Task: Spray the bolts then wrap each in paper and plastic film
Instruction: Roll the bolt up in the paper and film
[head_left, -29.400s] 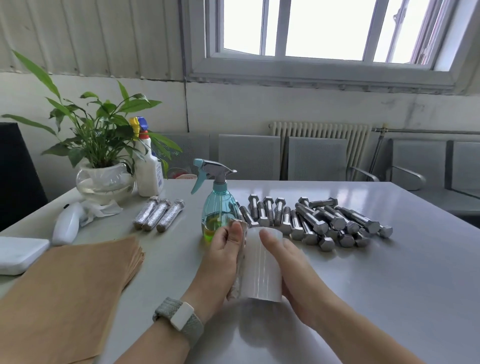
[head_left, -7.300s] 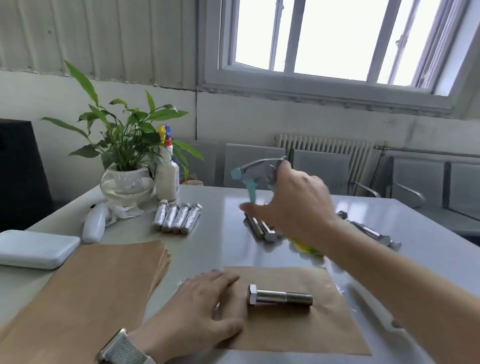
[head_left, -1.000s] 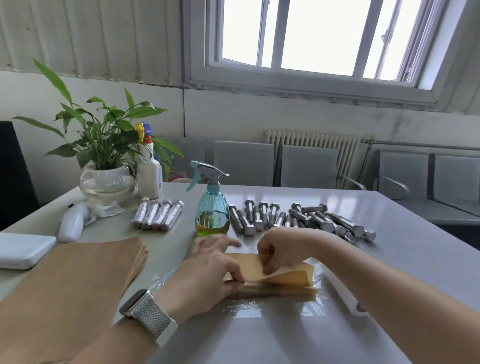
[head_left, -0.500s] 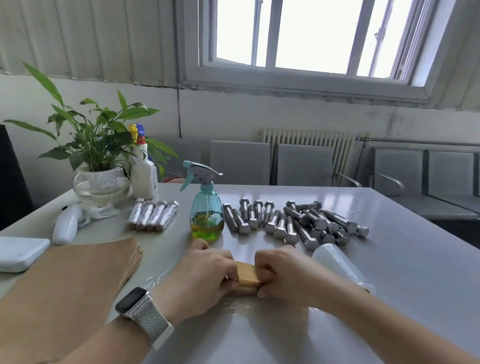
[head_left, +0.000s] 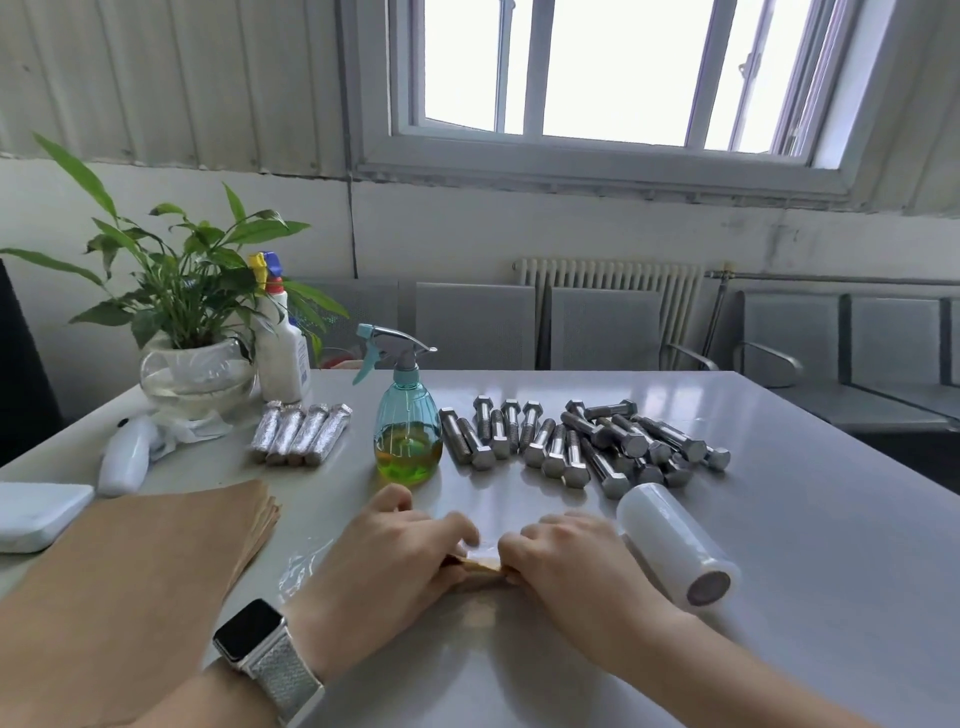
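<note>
Seeing both hands curled on the paper-rolled bolt (head_left: 480, 564) near the table's front edge: left hand (head_left: 400, 556), right hand (head_left: 566, 561); axis left-right, equally near both.

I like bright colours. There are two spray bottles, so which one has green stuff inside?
The clear teal spray bottle beside the loose steel bolts. The other, a white spray bottle by the plant, hides its contents.

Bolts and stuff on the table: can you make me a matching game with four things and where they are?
1 spray bottle
2 film roll
3 paper stack
4 wrapped bolts

A by the right hand
B in front of the white bottle
C left of the loose bolts
D by the left hand

Pairs: 1C, 2A, 3D, 4B
</note>
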